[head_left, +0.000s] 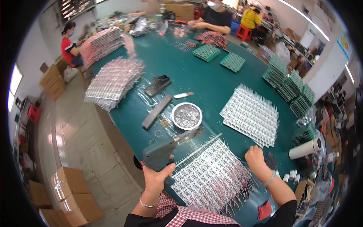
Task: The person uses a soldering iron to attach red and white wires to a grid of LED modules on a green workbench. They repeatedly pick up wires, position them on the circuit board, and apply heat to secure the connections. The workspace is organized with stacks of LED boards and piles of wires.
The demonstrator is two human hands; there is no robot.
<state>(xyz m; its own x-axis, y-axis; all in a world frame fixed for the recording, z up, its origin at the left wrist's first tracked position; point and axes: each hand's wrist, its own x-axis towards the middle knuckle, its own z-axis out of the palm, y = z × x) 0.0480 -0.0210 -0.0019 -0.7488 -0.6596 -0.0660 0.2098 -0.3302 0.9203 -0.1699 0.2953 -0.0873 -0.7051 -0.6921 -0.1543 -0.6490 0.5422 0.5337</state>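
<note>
My left hand [157, 179] is wrapped round the handle of a dark grey soldering gun [157, 154], whose metal tip points right and away from me. Below it lies a white panel of small circuit boards [206, 172] with rows of thin white and red wires; my left thumb is by its left edge. A thin pale strip [200, 151] runs along the panel's far edge. Beside the panel's right corner, my right hand [255, 158] is closed with fingers curled; whatever it may hold is hidden. Just beyond the gun tip stands a white bowl [173, 117] with silvery contents.
A brown bar [157, 111], a dark block [157, 86] and a white-handled knife [184, 95] lie beyond the gun. White panels [251, 115] sit right, wired stacks [113, 81] left, green boards [289, 85] far right. A white bottle [304, 148] lies right. Co-workers sit beyond.
</note>
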